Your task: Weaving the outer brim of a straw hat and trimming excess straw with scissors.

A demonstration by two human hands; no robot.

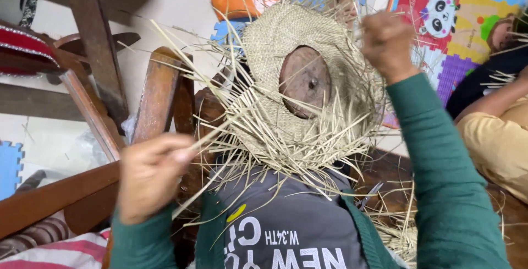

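You sit on a floor covered partly with colourful foam play mats (473, 32), with dark wooden furniture (93, 49) at the far left and another person's arm in a light sleeve (495, 137) at the right edge. In the middle, close in front of you, is a half-woven straw piece (286, 60), like a hat crown, lying over a round wooden form (305, 80). Many loose straw ends stand out from its lower and right border.

Your left hand (149, 176) is near, at the lower left, with the fingers pressed together around a thin straw strand (212, 134) that runs up to the weave. Your right hand (388, 41) is farther away, at the upper right edge of the piece, closed like a fist; it seems to grip some strands there, but I cannot tell exactly which ones, because the picture is blurred at this place.

To do this step well, I think you should keep the strand in the left hand tight but not so tight that it breaks, since dry straw cracks easily. Pull it in one line with the row, not sideways. Let the right hand hold the border firm against the form, so the finished weave does not turn or open. Take care also that the neighbour strands do not come under the one you pull, because they lie very close and cross each other.
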